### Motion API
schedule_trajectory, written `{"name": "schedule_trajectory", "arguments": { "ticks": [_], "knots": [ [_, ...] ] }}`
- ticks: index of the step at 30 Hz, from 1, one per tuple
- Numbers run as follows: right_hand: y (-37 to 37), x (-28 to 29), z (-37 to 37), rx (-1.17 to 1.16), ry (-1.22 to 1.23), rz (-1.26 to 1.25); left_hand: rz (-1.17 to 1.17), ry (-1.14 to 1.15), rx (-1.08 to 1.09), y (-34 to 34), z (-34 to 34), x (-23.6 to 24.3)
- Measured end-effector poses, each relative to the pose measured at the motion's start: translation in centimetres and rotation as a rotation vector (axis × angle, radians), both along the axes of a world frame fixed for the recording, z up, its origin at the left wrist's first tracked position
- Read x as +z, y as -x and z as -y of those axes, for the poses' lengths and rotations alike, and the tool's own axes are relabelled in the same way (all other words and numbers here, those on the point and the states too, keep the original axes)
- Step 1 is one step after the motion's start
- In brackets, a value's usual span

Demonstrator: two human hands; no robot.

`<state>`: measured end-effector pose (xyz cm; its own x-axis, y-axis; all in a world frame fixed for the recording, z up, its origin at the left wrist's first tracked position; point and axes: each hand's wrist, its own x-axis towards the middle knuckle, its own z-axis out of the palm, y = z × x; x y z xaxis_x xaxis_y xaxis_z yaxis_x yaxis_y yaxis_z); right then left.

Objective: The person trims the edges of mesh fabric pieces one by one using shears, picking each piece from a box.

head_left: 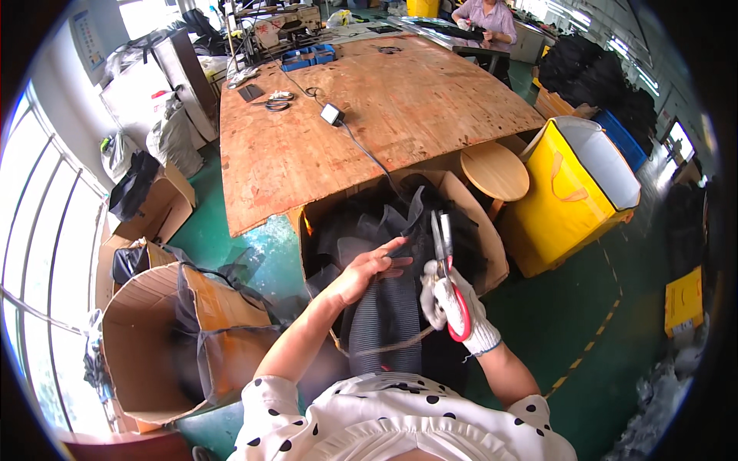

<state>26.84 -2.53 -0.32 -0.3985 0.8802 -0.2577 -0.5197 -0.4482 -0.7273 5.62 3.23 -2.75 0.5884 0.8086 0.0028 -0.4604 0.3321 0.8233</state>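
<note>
My left hand point(364, 275), bare, reaches in over a cardboard box point(492, 257) heaped with black mesh fabric point(338, 234). Its fingers point right, with sheer mesh between them; the lower fingers show faintly through it. My right hand point(453, 307) wears a white knitted glove and is closed round a pair of scissors point(442, 246) with red handles. The blades point up and away, just right of the mesh by my left hand. A ribbed dark strip of fabric point(384, 326) runs from the box toward my lap, and a cord point(392, 347) crosses it.
A wooden table point(369, 100) fills the far side, with a small device on a cable point(332, 114), scissors point(277, 101) and a blue tray point(307, 57). A round stool point(496, 170) and yellow bin point(557, 200) stand right, an open carton point(142, 346) left. A person point(488, 23) works beyond.
</note>
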Motion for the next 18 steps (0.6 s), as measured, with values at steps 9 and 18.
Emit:
{"name": "schedule_trajectory", "arguments": {
  "ticks": [9,18],
  "knots": [
    [-1.6,0.9,-2.1,-0.076,0.067,-0.681,-0.692,-0.712,0.098,-1.5,1.1,2.6],
    [-3.9,-0.5,2.8,-0.385,-0.38,0.287,-1.344,-0.533,0.826,4.2,-15.1,2.6]
  ]
}}
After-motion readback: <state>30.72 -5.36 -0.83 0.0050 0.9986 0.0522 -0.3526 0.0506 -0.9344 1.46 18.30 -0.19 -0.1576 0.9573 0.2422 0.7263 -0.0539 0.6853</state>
